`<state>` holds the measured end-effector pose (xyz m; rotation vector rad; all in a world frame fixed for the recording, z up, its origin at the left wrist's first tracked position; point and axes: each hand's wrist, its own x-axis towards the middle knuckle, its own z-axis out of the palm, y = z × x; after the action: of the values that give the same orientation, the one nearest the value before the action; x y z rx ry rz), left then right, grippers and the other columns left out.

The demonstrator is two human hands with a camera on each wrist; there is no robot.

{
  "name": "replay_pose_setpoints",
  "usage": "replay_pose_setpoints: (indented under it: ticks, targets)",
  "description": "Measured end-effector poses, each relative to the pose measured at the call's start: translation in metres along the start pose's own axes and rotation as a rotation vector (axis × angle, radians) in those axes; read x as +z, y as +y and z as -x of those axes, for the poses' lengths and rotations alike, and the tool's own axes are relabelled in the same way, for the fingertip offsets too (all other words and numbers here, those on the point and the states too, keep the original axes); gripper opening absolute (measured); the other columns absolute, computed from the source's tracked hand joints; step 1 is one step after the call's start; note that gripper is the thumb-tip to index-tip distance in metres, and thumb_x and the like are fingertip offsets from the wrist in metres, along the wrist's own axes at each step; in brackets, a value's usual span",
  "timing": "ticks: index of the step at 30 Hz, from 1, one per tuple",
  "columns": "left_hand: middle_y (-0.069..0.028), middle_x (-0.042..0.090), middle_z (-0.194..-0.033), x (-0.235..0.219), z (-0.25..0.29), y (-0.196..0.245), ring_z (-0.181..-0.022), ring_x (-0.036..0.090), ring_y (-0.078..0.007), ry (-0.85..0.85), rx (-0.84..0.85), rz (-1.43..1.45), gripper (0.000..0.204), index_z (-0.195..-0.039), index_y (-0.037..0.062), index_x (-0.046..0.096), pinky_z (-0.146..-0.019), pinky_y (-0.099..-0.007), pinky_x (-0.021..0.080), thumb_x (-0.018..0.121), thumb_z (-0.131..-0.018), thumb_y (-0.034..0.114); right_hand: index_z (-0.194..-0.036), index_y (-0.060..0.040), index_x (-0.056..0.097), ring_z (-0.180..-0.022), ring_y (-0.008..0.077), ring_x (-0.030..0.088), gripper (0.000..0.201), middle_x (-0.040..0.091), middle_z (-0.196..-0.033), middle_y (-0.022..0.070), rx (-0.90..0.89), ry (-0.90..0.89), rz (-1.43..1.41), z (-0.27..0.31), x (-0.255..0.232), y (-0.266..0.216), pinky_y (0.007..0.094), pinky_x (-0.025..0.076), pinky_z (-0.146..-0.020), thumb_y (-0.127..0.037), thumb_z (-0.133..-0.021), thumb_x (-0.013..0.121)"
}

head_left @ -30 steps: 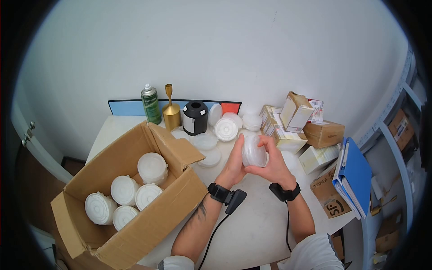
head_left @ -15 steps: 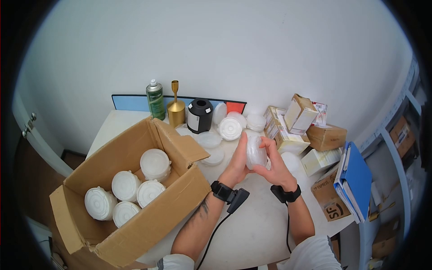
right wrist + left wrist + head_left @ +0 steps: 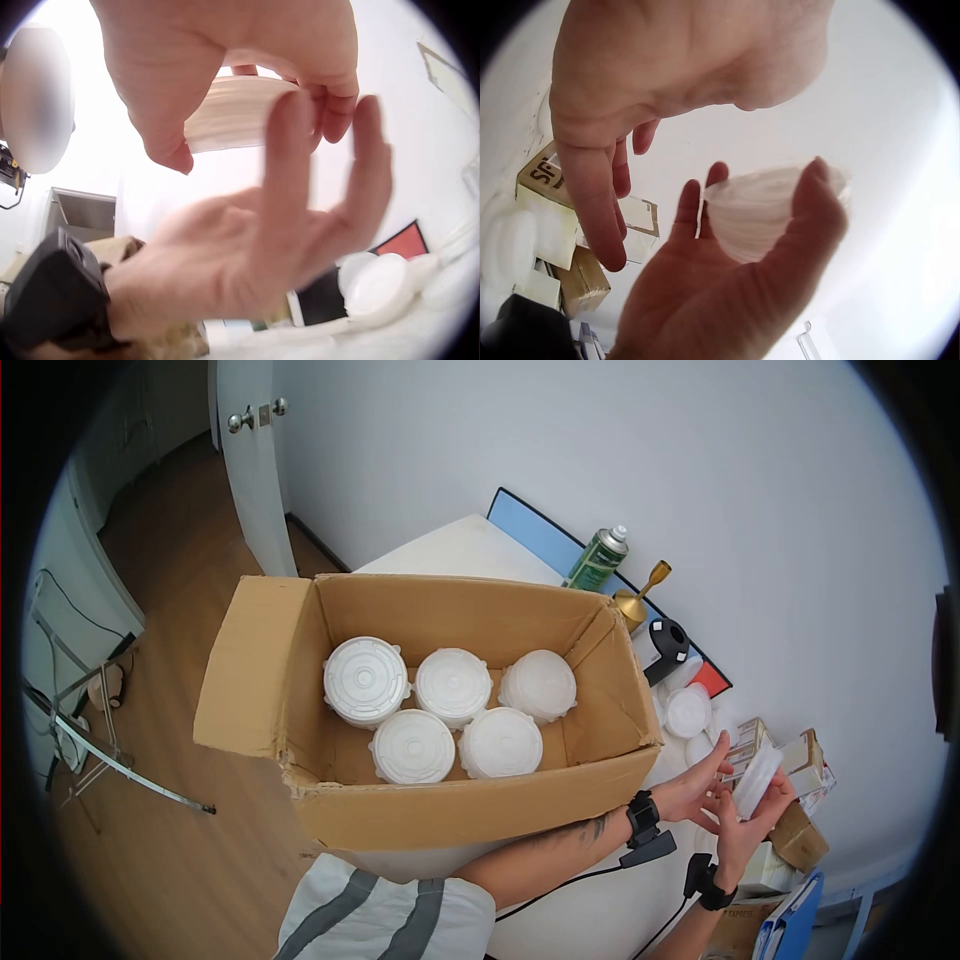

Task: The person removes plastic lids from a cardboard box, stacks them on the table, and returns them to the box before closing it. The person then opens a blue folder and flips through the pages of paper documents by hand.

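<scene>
My right hand grips a stack of clear, round plastic lids, thumb on one side and fingers on the other. In the right wrist view the layered edges of the lids show between thumb and fingers. My left hand is just left of the stack. Its fingers are extended and spread in the right wrist view, with a gap between this hand and the lids. To the left on the table, an open cardboard box contains several round white lidded tubs.
Behind the hands are white lids, a black container, a gold candlestick and a green spray can. Small cartons and a blue binder lie to the right. Cables trail from both wrist straps.
The head view has swung left, so the box now sits mid-frame and the hands at the right. My left hand has come away from the lid stack; the right hand keeps hold of it.
</scene>
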<state>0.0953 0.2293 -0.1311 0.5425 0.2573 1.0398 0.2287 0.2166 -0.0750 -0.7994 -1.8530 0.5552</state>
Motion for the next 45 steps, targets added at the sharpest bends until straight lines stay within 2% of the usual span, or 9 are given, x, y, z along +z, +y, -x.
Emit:
replay_pose_setpoints:
  ticks: [3, 4, 9, 15, 20, 22, 29, 41, 45]
  targets:
    - [-0.0194, 0.054, -0.131, -0.012, -0.005, -0.018, -0.115, 0.061, -0.0367, -0.035, 0.108, -0.064, 0.113, -0.151, 0.0094, 0.039, -0.095, -0.0578, 0.054, 0.028, -0.083, 0.099, -0.131, -0.0079, 0.036, -0.136, 0.0313, 0.048, 0.078, 0.039, -0.151, 0.0201, -0.205, -0.178, 0.022, -0.033, 0.029, -0.062, 0.0464, 0.044, -0.112, -0.010, -0.069, 0.084]
    - [-0.0130, 0.051, -0.150, -0.026, -0.007, -0.031, -0.130, 0.058, -0.0264, -0.166, 0.244, -0.077, 0.094, -0.160, 0.0159, 0.029, -0.096, -0.0527, 0.057, 0.056, -0.093, 0.076, -0.130, -0.0086, 0.038, -0.134, 0.0319, 0.049, 0.081, 0.041, -0.150, 0.0203, -0.262, -0.303, -0.045, -0.043, 0.050, -0.086, 0.0467, 0.044, -0.111, -0.014, -0.066, 0.088]
    - [-0.0126, 0.052, -0.146, -0.044, 0.005, -0.034, -0.125, 0.059, -0.0260, -0.107, 0.299, -0.064, 0.091, -0.157, 0.0155, 0.031, -0.093, -0.0514, 0.057, 0.055, -0.094, 0.076, -0.124, -0.0069, 0.042, -0.122, 0.0407, 0.055, 0.077, 0.049, -0.134, 0.0238, -0.690, -0.964, 0.097, -0.084, 0.167, -0.185, 0.0445, 0.049, -0.102, -0.016, -0.067, 0.093]
    - [-0.0120, 0.054, -0.140, -0.058, 0.017, -0.005, -0.119, 0.060, -0.0254, -0.011, 0.392, -0.099, 0.086, -0.153, 0.0149, 0.035, -0.089, -0.0495, 0.058, 0.054, -0.094, 0.075, -0.122, -0.0010, 0.043, -0.114, 0.0472, 0.057, 0.078, 0.047, -0.124, 0.0253, -0.711, -1.281, 0.171, -0.068, 0.273, -0.174, 0.0472, 0.052, -0.097, -0.022, -0.069, 0.096]
    - [-0.0115, 0.056, -0.135, -0.065, 0.020, 0.000, -0.113, 0.062, -0.0249, 0.048, 0.445, -0.063, 0.082, -0.149, 0.0144, 0.038, -0.085, -0.0480, 0.058, 0.054, -0.095, 0.075, -0.129, -0.0031, 0.042, -0.115, 0.0449, 0.059, 0.086, 0.048, -0.126, 0.0218, -0.887, -1.138, 0.510, -0.046, 0.277, -0.189, 0.0474, 0.054, -0.094, -0.029, -0.068, 0.097]
    - [-0.0113, 0.057, -0.133, -0.068, 0.021, 0.002, -0.111, 0.062, -0.0247, 0.069, 0.463, -0.057, 0.081, -0.148, 0.0142, 0.040, -0.084, -0.0473, 0.058, 0.053, -0.095, 0.075, -0.125, -0.0033, 0.043, -0.109, 0.0445, 0.061, 0.082, 0.049, -0.125, 0.0222, -0.533, -1.206, 0.680, -0.045, 0.275, -0.197, 0.0467, 0.056, -0.089, -0.026, -0.068, 0.097]
    - [-0.0106, 0.059, -0.125, -0.073, 0.025, 0.011, -0.103, 0.064, -0.0239, 0.145, 0.509, -0.050, 0.077, -0.142, 0.0135, 0.044, -0.079, -0.0452, 0.059, 0.052, -0.096, 0.074, -0.113, -0.0020, 0.044, -0.096, 0.0450, 0.066, 0.064, 0.050, -0.117, 0.0236, -0.617, -1.282, 0.422, -0.044, 0.297, -0.174, 0.0482, 0.058, -0.077, -0.017, -0.072, 0.091]
    - [-0.0094, 0.063, -0.113, -0.081, 0.030, 0.031, -0.090, 0.068, -0.0227, 0.288, 0.553, -0.078, 0.070, -0.134, 0.0123, 0.052, -0.070, -0.0414, 0.060, 0.050, -0.097, 0.073, -0.119, -0.0028, 0.052, -0.108, 0.0476, 0.062, 0.061, 0.051, -0.133, 0.0255, -0.662, -1.230, 0.417, -0.046, 0.289, -0.198, 0.0508, 0.053, -0.094, -0.020, -0.075, 0.090]
    - [-0.0090, 0.065, -0.109, -0.041, 0.005, -0.002, -0.086, 0.069, -0.0222, 0.189, 0.413, -0.137, 0.069, -0.131, 0.0119, 0.055, -0.067, -0.0401, 0.060, 0.050, -0.097, 0.072, -0.114, -0.0025, 0.059, -0.112, 0.0434, 0.065, 0.047, 0.062, -0.131, 0.0237, -0.719, -0.822, 0.374, -0.090, 0.220, -0.225, 0.0473, 0.054, -0.091, -0.021, -0.079, 0.085]
